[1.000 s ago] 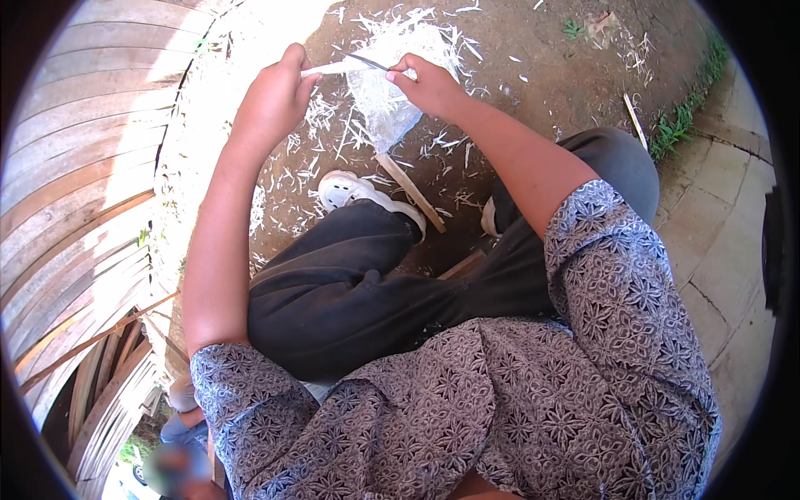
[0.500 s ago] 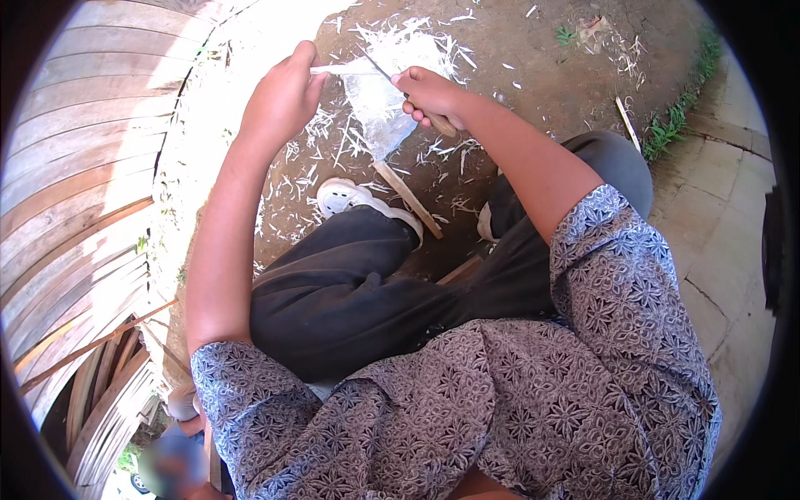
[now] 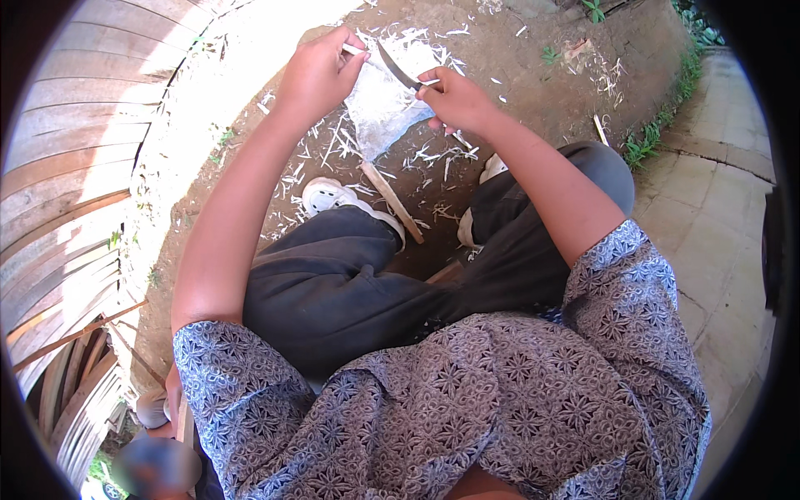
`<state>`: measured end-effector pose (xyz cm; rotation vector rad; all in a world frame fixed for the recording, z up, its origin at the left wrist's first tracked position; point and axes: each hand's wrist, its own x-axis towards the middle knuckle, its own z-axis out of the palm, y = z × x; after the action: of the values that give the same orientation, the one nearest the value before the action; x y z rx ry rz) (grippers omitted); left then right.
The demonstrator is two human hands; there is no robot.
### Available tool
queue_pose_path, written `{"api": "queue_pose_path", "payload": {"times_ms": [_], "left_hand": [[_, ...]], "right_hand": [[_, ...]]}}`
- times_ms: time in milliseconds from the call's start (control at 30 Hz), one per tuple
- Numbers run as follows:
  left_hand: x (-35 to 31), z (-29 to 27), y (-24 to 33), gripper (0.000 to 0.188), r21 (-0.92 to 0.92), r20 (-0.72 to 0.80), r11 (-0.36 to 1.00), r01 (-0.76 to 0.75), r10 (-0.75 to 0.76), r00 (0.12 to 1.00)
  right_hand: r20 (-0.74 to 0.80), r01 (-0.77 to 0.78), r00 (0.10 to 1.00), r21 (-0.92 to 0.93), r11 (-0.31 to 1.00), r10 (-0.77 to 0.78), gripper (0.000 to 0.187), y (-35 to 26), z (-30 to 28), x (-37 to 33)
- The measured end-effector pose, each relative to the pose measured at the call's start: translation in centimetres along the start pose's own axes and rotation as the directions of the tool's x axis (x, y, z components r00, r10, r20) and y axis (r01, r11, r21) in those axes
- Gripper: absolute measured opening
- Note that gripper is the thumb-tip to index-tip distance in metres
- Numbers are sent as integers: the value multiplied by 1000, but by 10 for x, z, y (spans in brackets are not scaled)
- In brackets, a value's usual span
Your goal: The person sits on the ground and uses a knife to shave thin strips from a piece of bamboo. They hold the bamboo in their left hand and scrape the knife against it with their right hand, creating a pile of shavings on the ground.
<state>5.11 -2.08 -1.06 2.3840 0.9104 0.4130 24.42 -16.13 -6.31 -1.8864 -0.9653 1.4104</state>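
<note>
My left hand (image 3: 321, 73) is closed, its thumb and fingers pinching a thin pale wooden stick (image 3: 353, 49). Against the bright ground the stick's far part washes out, and I cannot tell where it ends. In my right hand (image 3: 461, 102) is a knife, its dark curved blade (image 3: 393, 65) pointing up and left toward the left hand. Most of the knife's handle is hidden by the fingers. A bit of pale wood shows by the right thumb. Below both hands lies a whitish plastic sheet (image 3: 379, 121) strewn with pale wood shavings.
A short wooden slat (image 3: 392, 202) lies on the dirt near my white shoe (image 3: 329, 197). Shavings scatter around it. Curved rows of boards (image 3: 75, 137) run along the left, paving slabs (image 3: 708, 200) along the right. Another person (image 3: 158, 462) is at the lower left.
My left hand has moved right and slightly up, nearer the knife. The right hand has shifted right and a little down, and more of the blade shows. The view has shifted slightly.
</note>
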Motion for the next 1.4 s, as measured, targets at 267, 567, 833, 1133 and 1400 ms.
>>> {"api": "queue_pose_path", "payload": {"times_ms": [267, 567, 833, 1133, 1400], "left_hand": [[2, -13, 4, 28, 487, 34, 857, -166, 171, 985], [11, -10, 0, 29, 526, 33, 826, -204, 220, 975], [14, -13, 9, 29, 520, 72, 837, -170, 155, 985], [12, -12, 1, 27, 520, 77, 836, -175, 158, 984], [3, -14, -4, 26, 529, 76, 836, -148, 126, 989]], "right_hand": [[-204, 150, 967, -25, 988, -152, 36, 11, 26, 11], [-287, 268, 915, -97, 959, -285, 29, 28, 47, 10], [-277, 222, 915, -264, 938, -295, 27, 46, 39, 17], [-308, 174, 923, -208, 963, -233, 25, 29, 47, 21], [-248, 158, 942, -258, 953, -224, 27, 30, 48, 18]]}}
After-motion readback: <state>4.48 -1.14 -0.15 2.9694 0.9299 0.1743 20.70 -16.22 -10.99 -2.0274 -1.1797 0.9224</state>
